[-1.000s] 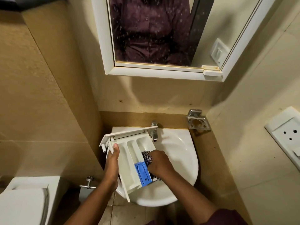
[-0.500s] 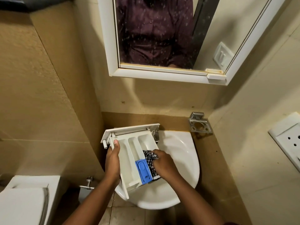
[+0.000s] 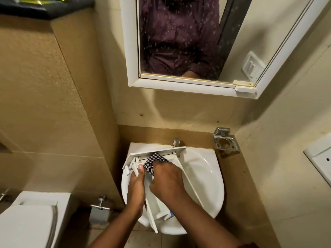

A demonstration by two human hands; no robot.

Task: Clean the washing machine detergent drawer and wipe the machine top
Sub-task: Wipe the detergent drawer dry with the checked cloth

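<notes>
The detergent drawer (image 3: 162, 208) — white plastic, lower centre of the frame — is held over the white washbasin (image 3: 206, 178), its front panel toward the wall and tap, its long body running down toward the bottom of the frame. A sliver of blue insert (image 3: 172, 214) shows near its lower end, mostly hidden under the right forearm.

The left hand (image 3: 137, 187) is closed around the drawer's left side wall, thumb on top near the front corner, fingers wrapped underneath out of sight. The right hand (image 3: 165, 179) is curled into a loose fist over a black-and-white checked cloth (image 3: 154, 161), pressing it into the compartments at the drawer's front end; a bunch of the cloth sticks out above the knuckles, just below the front panel.

Just above the drawer's front edge, a chrome tap (image 3: 176, 141) rises from the basin's back rim. To the right of it a metal holder (image 3: 226, 141) is fixed to the tiled wall. In the upper centre hangs a white-framed mirror (image 3: 132, 51) — its glass speckled, reflecting a dark maroon shirt. At lower left sits a white toilet cistern (image 3: 35, 221), with a chrome fitting (image 3: 100, 206) between it and the basin. A white socket plate (image 3: 320, 161) is at the right edge.
</notes>
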